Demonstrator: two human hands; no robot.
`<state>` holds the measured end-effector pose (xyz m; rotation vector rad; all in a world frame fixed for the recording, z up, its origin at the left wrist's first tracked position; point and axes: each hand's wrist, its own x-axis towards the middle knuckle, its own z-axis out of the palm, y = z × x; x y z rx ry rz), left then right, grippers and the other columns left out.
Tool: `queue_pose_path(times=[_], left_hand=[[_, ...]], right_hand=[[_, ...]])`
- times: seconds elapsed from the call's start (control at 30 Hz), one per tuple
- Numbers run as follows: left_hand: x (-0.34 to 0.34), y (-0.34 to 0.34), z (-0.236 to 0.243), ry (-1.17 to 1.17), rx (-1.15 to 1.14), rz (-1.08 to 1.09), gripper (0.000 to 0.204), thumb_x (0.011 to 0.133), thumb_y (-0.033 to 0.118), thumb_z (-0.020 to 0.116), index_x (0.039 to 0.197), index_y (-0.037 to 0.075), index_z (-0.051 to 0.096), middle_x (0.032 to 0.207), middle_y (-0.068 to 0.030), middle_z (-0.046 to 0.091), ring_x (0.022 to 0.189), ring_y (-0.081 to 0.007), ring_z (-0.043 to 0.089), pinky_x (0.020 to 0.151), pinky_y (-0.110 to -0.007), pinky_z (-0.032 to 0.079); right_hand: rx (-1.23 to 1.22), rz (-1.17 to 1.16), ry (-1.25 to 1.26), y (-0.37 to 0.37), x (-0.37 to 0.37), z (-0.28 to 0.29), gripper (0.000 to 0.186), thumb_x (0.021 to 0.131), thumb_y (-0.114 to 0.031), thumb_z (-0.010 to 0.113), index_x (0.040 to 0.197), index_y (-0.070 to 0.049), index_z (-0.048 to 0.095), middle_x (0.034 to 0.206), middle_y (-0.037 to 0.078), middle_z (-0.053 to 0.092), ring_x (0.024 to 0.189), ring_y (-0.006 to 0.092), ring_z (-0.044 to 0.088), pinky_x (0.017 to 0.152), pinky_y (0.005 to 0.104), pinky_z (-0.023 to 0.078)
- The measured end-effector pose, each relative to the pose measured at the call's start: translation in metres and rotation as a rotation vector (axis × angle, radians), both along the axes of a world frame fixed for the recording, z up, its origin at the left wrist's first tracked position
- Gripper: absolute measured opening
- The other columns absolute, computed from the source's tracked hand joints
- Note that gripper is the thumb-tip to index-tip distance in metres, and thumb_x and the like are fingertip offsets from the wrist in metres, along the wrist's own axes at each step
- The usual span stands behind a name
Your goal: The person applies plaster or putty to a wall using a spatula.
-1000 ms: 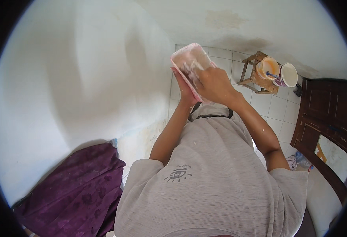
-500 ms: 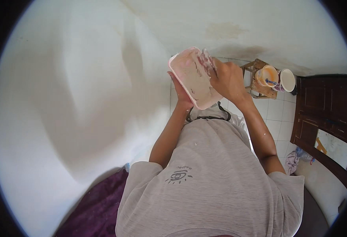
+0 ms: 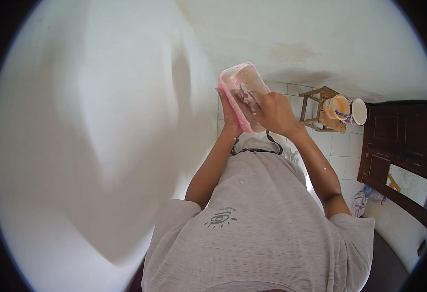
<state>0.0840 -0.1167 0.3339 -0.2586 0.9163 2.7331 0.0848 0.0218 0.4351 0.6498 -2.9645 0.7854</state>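
Note:
My left hand [image 3: 228, 112] holds a pink rectangular plastic tray [image 3: 242, 73] from its left side and underneath; the tray is tilted and coated inside with pale, creamy paste. My right hand [image 3: 276, 112] is closed on a paste-smeared tool [image 3: 245, 97], which lies inside the tray; its exact shape is hard to make out under the paste and fingers.
Ahead and left are white walls [image 3: 101, 97]. At right, a worn wooden stool [image 3: 329, 126] bears an orange-stained bucket [image 3: 335, 104] and a white bucket [image 3: 359, 109] on a tiled floor [image 3: 323, 143], beside dark wooden furniture [image 3: 388, 126] with a mirror [image 3: 408, 182].
The tray has shifted down and slightly right in view. The tool has moved from the tray's right rim back into its middle. The purple cloth at lower left has mostly left view.

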Motion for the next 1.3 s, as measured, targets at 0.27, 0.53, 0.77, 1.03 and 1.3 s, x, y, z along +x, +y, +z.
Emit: queue_pose_path(times=[0.27,0.53,0.77,1.03,1.3], left_hand=[[-0.008,-0.037,0.004,-0.063,0.124,0.002,0.095,0.090,0.086,0.024,0.154,0.017,0.034,0.146,-0.0101,0.048,0.130,-0.0297,0.053,0.107,-0.048,0.049],[-0.028,-0.044,-0.004,-0.059,0.207,0.017,0.091,0.090,0.085,0.027,0.154,0.021,0.035,0.147,-0.0063,0.048,0.132,-0.0280,0.051,0.110,-0.048,0.045],[-0.043,-0.029,-0.004,-0.101,0.286,0.020,0.090,0.090,0.084,0.032,0.155,0.022,0.035,0.148,-0.0048,0.048,0.133,-0.0270,0.050,0.110,-0.047,0.045],[-0.062,-0.003,0.007,-0.009,0.054,0.054,0.089,0.092,0.083,0.027,0.154,0.020,0.034,0.149,-0.0055,0.046,0.135,-0.0263,0.048,0.111,-0.046,0.044],[-0.086,0.018,0.001,0.042,0.185,0.135,0.085,0.097,0.077,0.028,0.155,0.015,0.033,0.149,-0.0094,0.046,0.135,-0.0287,0.049,0.111,-0.048,0.045]], right_hand=[[-0.191,-0.186,0.103,-0.032,0.001,-0.011,0.027,0.085,-0.006,0.064,0.111,-0.001,0.065,0.065,0.022,0.062,0.060,0.0420,0.063,0.055,0.0504,0.047],[-0.188,-0.134,0.103,-0.028,-0.033,0.008,0.017,0.082,-0.009,0.065,0.098,-0.004,0.065,0.059,0.017,0.060,0.054,0.0387,0.061,0.052,0.0485,0.048],[-0.081,-0.050,0.160,-0.017,-0.050,-0.009,0.016,0.080,-0.008,0.066,0.095,-0.004,0.066,0.059,0.016,0.061,0.052,0.0366,0.061,0.050,0.0469,0.047],[-0.068,-0.031,0.102,0.001,-0.063,-0.017,0.016,0.080,-0.012,0.066,0.094,-0.005,0.066,0.060,0.016,0.062,0.051,0.0367,0.063,0.051,0.0489,0.049],[-0.713,-0.239,-0.334,0.060,-0.105,-0.026,0.027,0.097,-0.023,0.062,0.110,-0.001,0.068,0.070,0.008,0.066,0.063,0.0163,0.063,0.061,0.0362,0.048]])
